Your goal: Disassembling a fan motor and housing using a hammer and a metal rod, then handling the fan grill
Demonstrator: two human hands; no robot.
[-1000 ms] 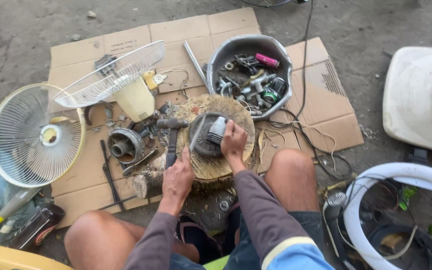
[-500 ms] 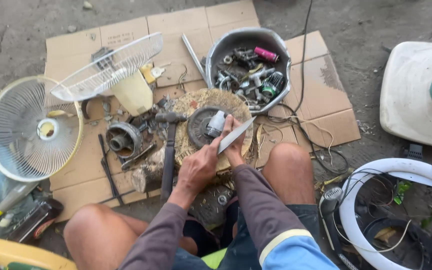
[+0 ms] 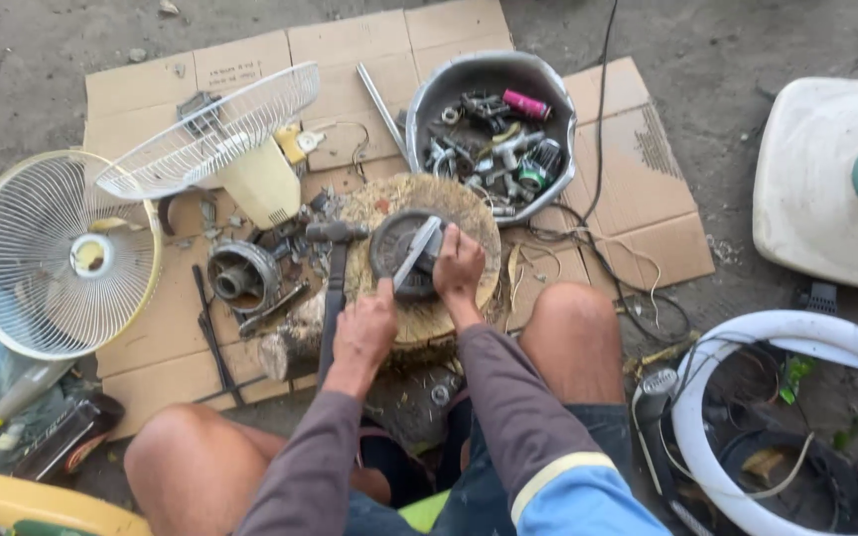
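A person sits on the ground with a wooden stump point(image 3: 454, 203) between bare knees. On it lies a dark round motor part point(image 3: 396, 248). The right hand point(image 3: 458, 266) rests on the part, and the left hand point(image 3: 365, 328) grips a flat metal blade point(image 3: 416, 252) laid across it. A hammer point(image 3: 334, 266) lies just beside the stump, on cardboard point(image 3: 250, 69). Behind sits a metal bowl point(image 3: 439, 94) of small parts.

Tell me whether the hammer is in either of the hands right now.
No: the hammer lies untouched left of the wood block, while the left hand and right hand work on the round motor part.
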